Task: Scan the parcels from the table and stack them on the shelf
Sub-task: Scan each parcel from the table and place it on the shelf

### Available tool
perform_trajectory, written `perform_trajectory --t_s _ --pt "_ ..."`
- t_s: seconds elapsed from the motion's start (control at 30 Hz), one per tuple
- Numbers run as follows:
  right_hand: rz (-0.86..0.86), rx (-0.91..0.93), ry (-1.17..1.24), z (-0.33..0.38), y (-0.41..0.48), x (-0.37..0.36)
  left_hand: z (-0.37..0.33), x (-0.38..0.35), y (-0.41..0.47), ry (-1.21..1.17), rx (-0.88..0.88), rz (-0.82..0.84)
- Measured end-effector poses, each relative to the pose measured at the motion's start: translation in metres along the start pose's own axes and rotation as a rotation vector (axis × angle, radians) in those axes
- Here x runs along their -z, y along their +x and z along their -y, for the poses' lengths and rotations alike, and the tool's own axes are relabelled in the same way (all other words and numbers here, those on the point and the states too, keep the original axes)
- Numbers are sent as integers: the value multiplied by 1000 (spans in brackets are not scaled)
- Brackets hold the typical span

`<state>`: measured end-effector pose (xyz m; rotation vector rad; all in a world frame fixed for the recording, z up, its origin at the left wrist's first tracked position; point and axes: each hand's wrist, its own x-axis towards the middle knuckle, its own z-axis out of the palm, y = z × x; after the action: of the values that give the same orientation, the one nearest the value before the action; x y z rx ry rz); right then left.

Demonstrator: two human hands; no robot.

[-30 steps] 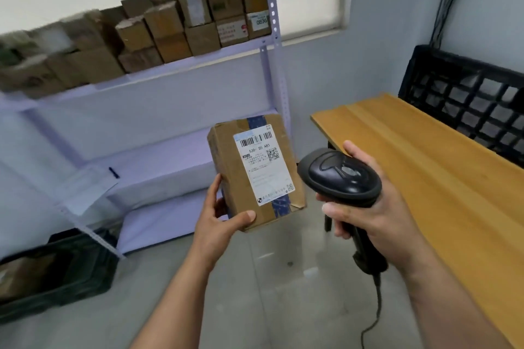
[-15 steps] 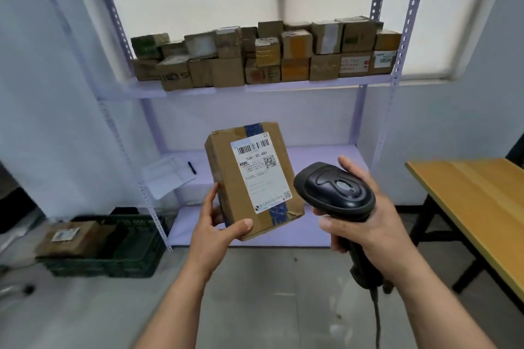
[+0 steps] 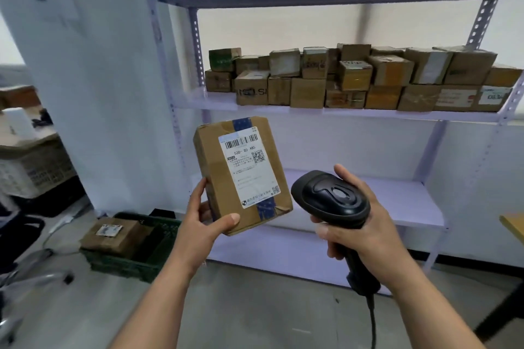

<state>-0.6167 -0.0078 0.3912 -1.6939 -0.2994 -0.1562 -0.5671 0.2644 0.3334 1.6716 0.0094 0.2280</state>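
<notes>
My left hand grips a brown cardboard parcel by its lower left corner, held upright with its white barcode label facing me. Just right of it, my right hand grips a black barcode scanner by the handle, head pointing up and left toward the parcel. Behind them stands the pale purple shelf; its middle level carries several stacked brown parcels in two layers.
A dark green crate on the floor at lower left holds another parcel. The lower shelf board lies behind the scanner. The wooden table corner shows at the right edge. An office chair base and a desk are at left.
My view has swung left, from the table to facing the shelf, which now looks closer. Both hands keep the same hold on the parcel and the scanner.
</notes>
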Motion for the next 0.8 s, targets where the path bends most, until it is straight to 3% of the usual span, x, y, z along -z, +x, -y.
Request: perform_trajectory --t_s 0.8 --pt "96 21 85 -56 269 -54 -13 67 278 49 -60 -184"
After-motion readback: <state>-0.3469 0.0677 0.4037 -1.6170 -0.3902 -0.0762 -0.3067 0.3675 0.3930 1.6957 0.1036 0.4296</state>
